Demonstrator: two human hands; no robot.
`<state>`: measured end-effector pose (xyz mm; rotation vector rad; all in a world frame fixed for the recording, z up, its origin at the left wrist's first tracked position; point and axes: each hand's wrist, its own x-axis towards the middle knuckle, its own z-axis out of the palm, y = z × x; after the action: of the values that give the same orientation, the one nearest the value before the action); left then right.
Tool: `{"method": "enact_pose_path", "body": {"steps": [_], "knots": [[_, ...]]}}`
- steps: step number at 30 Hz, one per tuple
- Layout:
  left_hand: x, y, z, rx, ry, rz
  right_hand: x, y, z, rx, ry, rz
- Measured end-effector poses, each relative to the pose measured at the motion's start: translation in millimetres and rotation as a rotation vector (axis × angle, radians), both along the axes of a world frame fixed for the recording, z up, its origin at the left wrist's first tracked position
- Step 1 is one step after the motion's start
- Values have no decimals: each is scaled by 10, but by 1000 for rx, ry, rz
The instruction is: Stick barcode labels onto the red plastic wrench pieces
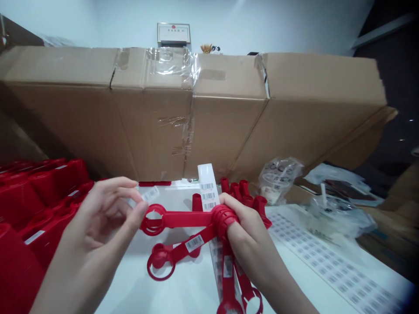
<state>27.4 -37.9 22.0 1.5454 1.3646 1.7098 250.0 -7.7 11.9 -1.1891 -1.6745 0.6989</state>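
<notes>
My left hand (98, 222) pinches a small white barcode sticker (151, 194) between thumb and fingertips, just above the ring end of a red plastic strap (188, 219). My right hand (250, 231) is closed around a bunch of such straps at their gathered ends. They fan out to the left and downward, each with a round loop. A lower strap carries a barcode sticker (194, 243), and another hanging strap has a sticker (228, 266) too. Behind the bunch runs a strip of barcode labels (207, 185); whether my right hand grips it, I cannot tell.
Red plastic pieces (59, 183) are heaped at the left, several with white labels. More red pieces (244, 188) lie behind my right hand. A barcode label sheet (324, 261) lies on the white table (157, 296). Plastic bags (281, 174) sit right; cardboard boxes (157, 131) wall off the back.
</notes>
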Motion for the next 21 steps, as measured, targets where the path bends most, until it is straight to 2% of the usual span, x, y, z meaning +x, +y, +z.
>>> {"method": "enact_pose_path", "body": {"steps": [3,5,8,12,21], "knots": [[127,-110,19,-220,-5,-53,-21,-29,3,2,10,24],[219,-145,30,-282,-14,-57,-32,-51,12,-2,18,43],[305,-145,41,-272,-21,-102,-45,-73,19,-13,29,51],[299,-112,39,-265,0,-159,-53,-74,14,-51,27,54],[264,-75,10,-268,56,-179,-41,-88,13,-50,21,65]]}}
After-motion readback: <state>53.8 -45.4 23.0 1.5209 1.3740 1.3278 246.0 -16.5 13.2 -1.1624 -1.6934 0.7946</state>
